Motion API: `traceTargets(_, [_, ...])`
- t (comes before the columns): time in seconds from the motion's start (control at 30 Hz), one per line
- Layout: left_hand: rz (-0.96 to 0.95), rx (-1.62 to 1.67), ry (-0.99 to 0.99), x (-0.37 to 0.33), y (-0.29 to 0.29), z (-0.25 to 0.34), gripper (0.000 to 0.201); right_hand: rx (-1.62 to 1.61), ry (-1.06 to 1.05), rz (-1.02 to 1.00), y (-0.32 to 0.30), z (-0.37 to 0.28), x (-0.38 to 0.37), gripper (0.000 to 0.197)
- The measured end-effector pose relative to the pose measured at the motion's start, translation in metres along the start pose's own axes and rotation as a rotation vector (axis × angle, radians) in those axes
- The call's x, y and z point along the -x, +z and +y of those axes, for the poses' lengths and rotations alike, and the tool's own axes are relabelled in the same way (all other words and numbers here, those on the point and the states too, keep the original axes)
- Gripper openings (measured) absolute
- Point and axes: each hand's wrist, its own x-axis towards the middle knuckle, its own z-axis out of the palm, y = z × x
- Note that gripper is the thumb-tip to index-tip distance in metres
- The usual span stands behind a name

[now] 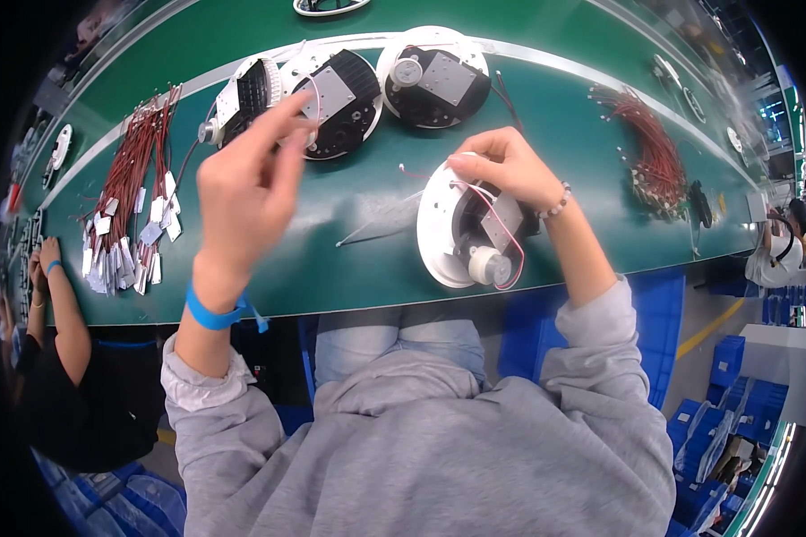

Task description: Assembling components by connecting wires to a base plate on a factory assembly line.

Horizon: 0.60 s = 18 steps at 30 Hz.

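With my right hand (pixel 514 168) I pinch the top rim of a tilted white round part (pixel 439 228), close to the near edge of the green table (pixel 358 273). My left hand (pixel 249 183) hovers left of the table's middle; from here I can't tell if it grips anything. Red wires (pixel 134 192) lie at the table's left side.

Head-worn fisheye — looks steeply down, close above hands (pixel 246 192) and green bench (pixel 349 277) — wide, rim-bent.
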Motion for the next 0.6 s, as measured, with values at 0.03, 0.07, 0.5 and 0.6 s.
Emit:
traceTargets(0.03, [-0.114,0.092,0.023,0.0,0.006,0.004,0.027,0.0,-0.005,-0.008,0.003,-0.001,-0.002,0.019])
traceTargets(0.07, [-0.229,0.185,0.047,0.0,0.016,0.007,0.033,-0.011,-0.011,-0.014,0.006,-0.001,-0.002,0.02])
traceTargets(0.5, [-0.649,0.355,-0.119,0.004,0.058,-0.007,0.017,0.033,0.092,0.237,0.008,0.0,0.013,0.025])
traceTargets(0.6, [-0.677,0.332,-0.119,0.002,0.049,-0.004,0.015,0.024,0.095,0.256,0.007,0.001,0.013,0.025])
